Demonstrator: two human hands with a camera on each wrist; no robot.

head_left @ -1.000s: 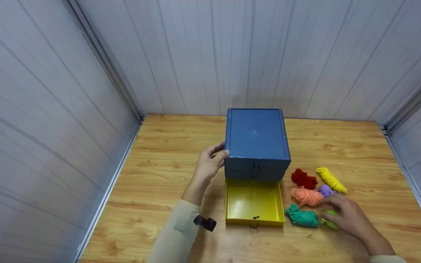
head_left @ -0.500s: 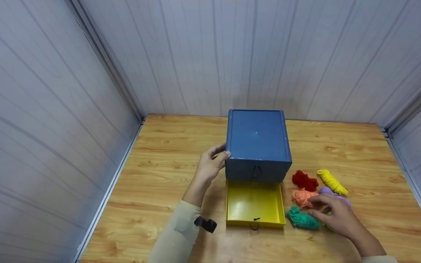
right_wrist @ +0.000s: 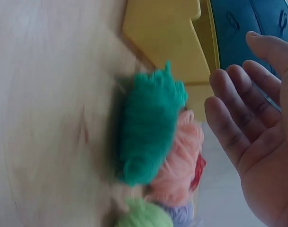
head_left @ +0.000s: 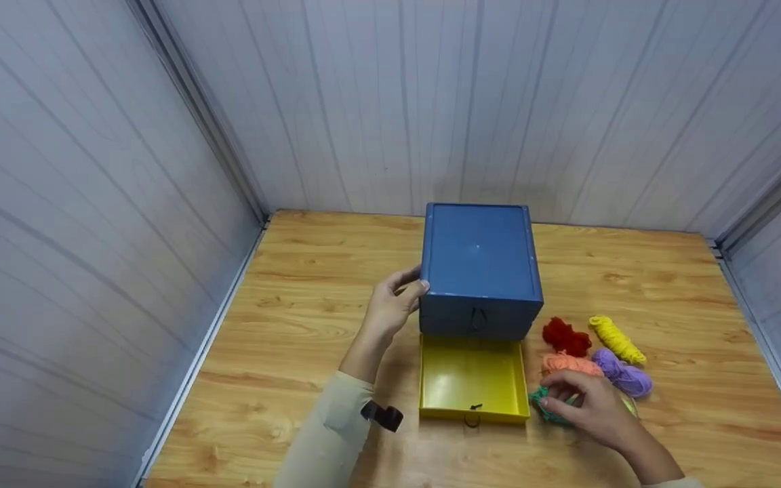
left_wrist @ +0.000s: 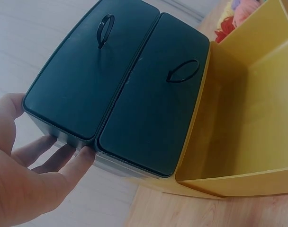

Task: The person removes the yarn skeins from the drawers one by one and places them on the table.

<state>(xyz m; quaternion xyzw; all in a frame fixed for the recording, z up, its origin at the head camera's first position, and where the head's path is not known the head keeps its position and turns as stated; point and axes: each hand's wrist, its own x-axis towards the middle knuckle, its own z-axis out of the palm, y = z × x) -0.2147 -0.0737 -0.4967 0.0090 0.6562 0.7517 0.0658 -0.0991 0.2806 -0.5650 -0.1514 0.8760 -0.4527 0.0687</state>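
Note:
A blue drawer box point(head_left: 478, 254) stands on the table with its lowest drawer, a yellow one point(head_left: 472, 376), pulled out and nothing lying in it. My left hand point(head_left: 390, 308) grips the box's left side, thumb at the top edge and fingers along the side wall. Right of the yellow drawer, my right hand point(head_left: 590, 410) hangs over a green yarn skein point(right_wrist: 151, 127), fingers loosely bent and holding nothing. The hand partly hides that skein in the head view. Beside it lie a peach skein point(head_left: 570, 364) and a lime green one point(right_wrist: 144, 215).
Farther back on the right are red point(head_left: 565, 336), yellow point(head_left: 617, 339) and purple point(head_left: 624, 375) yarn skeins. Two blue drawers with black loop pulls point(left_wrist: 184, 71) are shut above the yellow one. Pale panel walls point(head_left: 377, 102) enclose the wooden table point(head_left: 295, 271).
My right hand has moved left, from over the lime skein to over the green one, uncovering the purple skein. The left hand keeps its hold on the box.

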